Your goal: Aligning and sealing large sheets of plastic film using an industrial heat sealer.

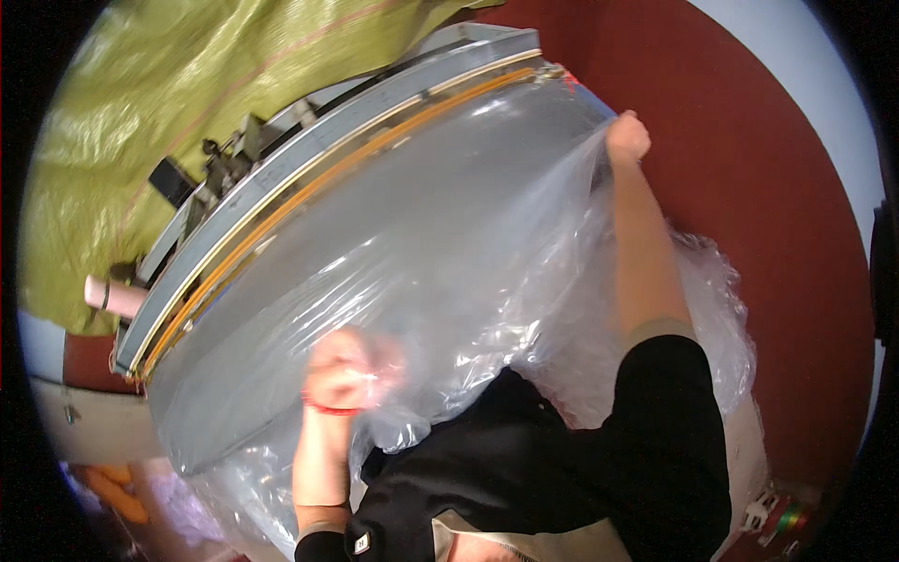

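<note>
A wide sheet of clear plastic film [431, 215] spreads over a grey surface in front of me. At the far right my right hand [628, 138] is closed on the film's edge, with the arm stretched out. From that fist the film runs taut in creases toward the middle. My left hand [345, 370], with a red band at the wrist, is over the near part of the film. Motion smears its fingers, and I cannot tell whether they grip the film. Crumpled film lies just beside this hand.
Beyond the film runs a long metal machine frame [328, 136] with an orange strip [375, 140]. A pink roll [114, 297] sits at its left end. Yellow-green woven sheeting [206, 84] hangs behind. More bunched film [712, 290] lies at right over the reddish-brown floor [777, 187].
</note>
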Demonstrator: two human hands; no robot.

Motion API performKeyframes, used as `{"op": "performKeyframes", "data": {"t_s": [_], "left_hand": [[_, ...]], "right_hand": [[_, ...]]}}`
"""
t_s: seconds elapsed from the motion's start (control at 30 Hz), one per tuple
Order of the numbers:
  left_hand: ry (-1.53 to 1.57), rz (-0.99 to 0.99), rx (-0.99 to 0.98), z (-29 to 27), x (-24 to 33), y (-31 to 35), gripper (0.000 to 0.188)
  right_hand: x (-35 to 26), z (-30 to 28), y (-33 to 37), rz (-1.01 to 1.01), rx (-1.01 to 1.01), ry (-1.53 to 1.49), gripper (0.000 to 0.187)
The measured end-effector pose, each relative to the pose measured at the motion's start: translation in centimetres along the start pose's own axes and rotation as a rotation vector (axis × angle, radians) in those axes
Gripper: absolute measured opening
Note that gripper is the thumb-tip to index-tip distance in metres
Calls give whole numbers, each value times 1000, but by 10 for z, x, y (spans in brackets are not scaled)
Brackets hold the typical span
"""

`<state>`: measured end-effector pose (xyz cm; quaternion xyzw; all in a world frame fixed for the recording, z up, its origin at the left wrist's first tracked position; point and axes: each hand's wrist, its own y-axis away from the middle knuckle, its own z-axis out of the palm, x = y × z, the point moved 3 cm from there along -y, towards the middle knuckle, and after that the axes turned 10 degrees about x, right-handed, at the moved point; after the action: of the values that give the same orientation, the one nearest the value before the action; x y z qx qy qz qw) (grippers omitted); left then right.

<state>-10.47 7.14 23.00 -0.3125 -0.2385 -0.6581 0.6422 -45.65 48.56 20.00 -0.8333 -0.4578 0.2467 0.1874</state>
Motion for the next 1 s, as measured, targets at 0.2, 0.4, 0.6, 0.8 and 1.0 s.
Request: {"op": "performKeyframes", "data": {"t_s": [0.2,0.4,0.6,0.8,1.0], "left_hand": [[283,800,624,-76,139,84,49],[192,105,551,-48,57,102,84],[186,505,443,-29,118,113,42],[-617,283,1365,-105,124,137,26],[-675,288,1302,-138,90,181,12]], "right_hand": [[-6,-13,10,-20,-1,-18,28],[-8,-12,10,-45,-21,10,27],[-5,-5,8,-84,-39,-4,27],[-5,-3,9,-57,-27,-37,27],[-4,-3,8,-45,-81,-6,28]]}}
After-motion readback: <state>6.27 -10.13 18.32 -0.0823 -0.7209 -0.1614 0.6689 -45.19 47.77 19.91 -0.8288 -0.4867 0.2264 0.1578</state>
